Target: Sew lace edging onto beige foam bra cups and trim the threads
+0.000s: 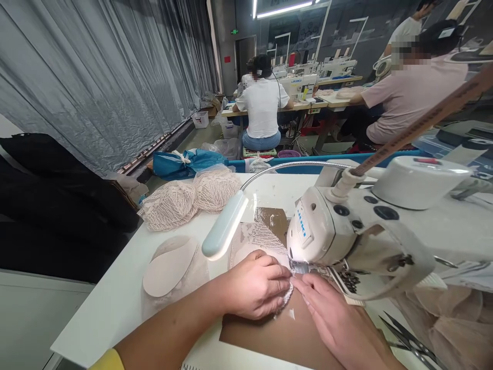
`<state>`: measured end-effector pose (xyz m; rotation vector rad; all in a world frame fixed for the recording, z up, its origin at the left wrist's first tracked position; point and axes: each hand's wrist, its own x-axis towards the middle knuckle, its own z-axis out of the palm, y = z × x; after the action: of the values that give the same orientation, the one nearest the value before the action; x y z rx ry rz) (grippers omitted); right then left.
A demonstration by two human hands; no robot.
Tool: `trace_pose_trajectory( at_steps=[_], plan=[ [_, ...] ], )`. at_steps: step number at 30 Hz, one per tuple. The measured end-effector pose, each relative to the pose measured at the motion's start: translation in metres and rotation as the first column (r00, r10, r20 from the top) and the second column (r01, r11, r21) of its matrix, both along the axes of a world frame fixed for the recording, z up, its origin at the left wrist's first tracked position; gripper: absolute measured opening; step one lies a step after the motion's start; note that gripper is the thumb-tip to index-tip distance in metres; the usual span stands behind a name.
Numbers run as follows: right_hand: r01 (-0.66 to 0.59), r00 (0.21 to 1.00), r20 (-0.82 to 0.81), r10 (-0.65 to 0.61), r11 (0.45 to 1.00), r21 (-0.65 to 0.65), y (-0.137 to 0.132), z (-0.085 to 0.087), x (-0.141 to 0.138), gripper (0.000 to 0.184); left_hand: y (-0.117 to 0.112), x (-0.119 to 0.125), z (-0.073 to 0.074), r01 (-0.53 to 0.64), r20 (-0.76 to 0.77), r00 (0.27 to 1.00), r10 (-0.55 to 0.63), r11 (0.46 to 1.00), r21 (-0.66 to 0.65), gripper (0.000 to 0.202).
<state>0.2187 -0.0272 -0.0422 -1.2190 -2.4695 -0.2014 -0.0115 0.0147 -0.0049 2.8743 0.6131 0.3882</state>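
Presses lace fabric [262, 237] with bent, close-set fingers of left hand [259, 285], over brown sheet [277, 336] just left of white sewing machine [314, 226]; lays right hand [327, 303] at fabric's near right edge with fingers together, nearly straight; cannot tell whether pinching with either; has scissors [410, 341] near right, lace cups [173, 204] far left on white table [115, 308]

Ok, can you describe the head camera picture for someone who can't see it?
A person's left hand lies on lace at a white sewing machine, the right hand beside it, near a lit lamp. More lace pieces lie to the left, scissors at lower right. Behind, people sit near other machines.
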Motion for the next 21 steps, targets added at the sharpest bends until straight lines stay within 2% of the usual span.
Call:
trace_pose_trajectory(
  at_steps=[4,11,21],
  plan=[
    [-0.006,1.0,0.002,0.006,0.999,-0.032,-0.003,-0.005,-0.001,0.042,0.0,-0.001,0.0,0.01,-0.009,1.0,-0.01,1.0,0.006,0.034],
    [0.115,0.993,-0.007,-0.115,0.993,0.039,-0.004,-0.02,-0.002,0.043,-0.007,0.008,0.0,-0.114,-0.009,0.993,0.114,0.993,0.001,0.034],
    [0.1,0.992,0.066,-0.11,0.984,0.145,-0.003,-0.011,-0.006,0.047,-0.009,0.013,-0.002,-0.182,0.009,0.983,0.182,0.983,0.004,0.031]
  ],
)
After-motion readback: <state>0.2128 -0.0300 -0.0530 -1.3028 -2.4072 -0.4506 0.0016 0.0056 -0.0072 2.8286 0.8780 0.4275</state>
